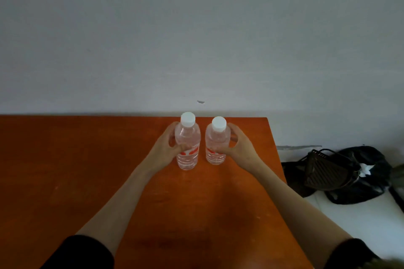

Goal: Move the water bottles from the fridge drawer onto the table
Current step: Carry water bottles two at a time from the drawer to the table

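Two clear water bottles with white caps and red labels stand upright side by side on the orange-brown table [87,170], near its far right corner. My left hand [166,148] grips the left bottle [188,137] around its middle, fingers behind and thumb in front. My right hand [239,146] grips the right bottle [216,140] the same way from its right side. A narrow gap separates the bottles. The fridge drawer is out of view.
A plain grey wall [196,39] rises right behind the table's far edge. Right of the table, on a pale floor [360,220], lie a black bag [367,181] and a dark slatted object [328,170].
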Demonstrator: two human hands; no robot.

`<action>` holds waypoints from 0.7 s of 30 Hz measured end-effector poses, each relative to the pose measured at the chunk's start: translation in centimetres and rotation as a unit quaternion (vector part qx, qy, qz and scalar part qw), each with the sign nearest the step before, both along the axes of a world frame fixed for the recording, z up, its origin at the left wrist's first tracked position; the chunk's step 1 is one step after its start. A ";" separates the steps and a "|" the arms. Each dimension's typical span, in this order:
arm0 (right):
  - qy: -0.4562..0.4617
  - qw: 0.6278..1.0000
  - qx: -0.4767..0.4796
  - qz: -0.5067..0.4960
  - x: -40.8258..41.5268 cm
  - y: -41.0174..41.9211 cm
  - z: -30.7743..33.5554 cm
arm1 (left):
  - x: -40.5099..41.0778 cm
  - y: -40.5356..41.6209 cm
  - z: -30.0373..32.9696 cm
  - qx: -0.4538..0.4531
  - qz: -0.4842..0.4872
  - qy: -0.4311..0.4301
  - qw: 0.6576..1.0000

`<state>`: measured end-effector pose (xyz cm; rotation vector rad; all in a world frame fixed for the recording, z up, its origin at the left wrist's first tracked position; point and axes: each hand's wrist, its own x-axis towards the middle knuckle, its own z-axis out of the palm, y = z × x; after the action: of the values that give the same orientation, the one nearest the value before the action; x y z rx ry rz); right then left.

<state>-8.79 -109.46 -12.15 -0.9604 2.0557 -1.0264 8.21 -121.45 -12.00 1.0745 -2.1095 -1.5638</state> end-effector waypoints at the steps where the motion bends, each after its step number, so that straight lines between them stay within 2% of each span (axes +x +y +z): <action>1: -0.009 1.000 -0.002 -0.002 -0.4 -0.6 -0.3 | -0.5 -0.6 -0.2 -0.004 -0.006 0.008 1.000; 6: -0.067 0.998 -0.020 0.005 -1.7 -2.4 -0.5 | -1.7 -2.4 -1.3 0.023 0.001 0.016 1.000; 21: -0.100 0.994 -0.008 0.042 -1.3 -2.5 -1.8 | -1.3 -2.3 -1.9 0.074 -0.027 0.054 0.995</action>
<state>-10.05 -111.93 -13.93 -0.9047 1.8311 -1.0511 6.87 -123.78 -13.93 0.9627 -1.9930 -1.7866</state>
